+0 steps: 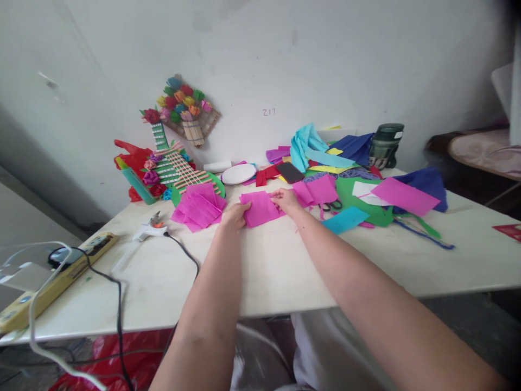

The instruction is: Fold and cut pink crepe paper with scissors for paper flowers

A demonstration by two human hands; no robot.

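A pink piece of crepe paper [260, 209] lies in front of me at the middle of the table, between my two hands. My left hand [236, 214] pinches its left edge, thumb on top. At its upper right edge, my right hand [285, 201] has its fingers closed on the same paper. Left of my left hand sits a loose pile of pink crepe paper pieces [199, 209]. More pink crepe paper [321, 190] lies just right of my right hand, with dark-handled scissors [336, 205] partly hidden beside it.
A hot glue gun [150, 231] and a yellow power strip [61, 279] with cords lie at left. Paper-flower crafts [173, 168] stand behind them. A phone [290, 172], a white disc [239, 174], coloured paper [366, 195] and a dark green bottle [386, 145] are toward the back and right.
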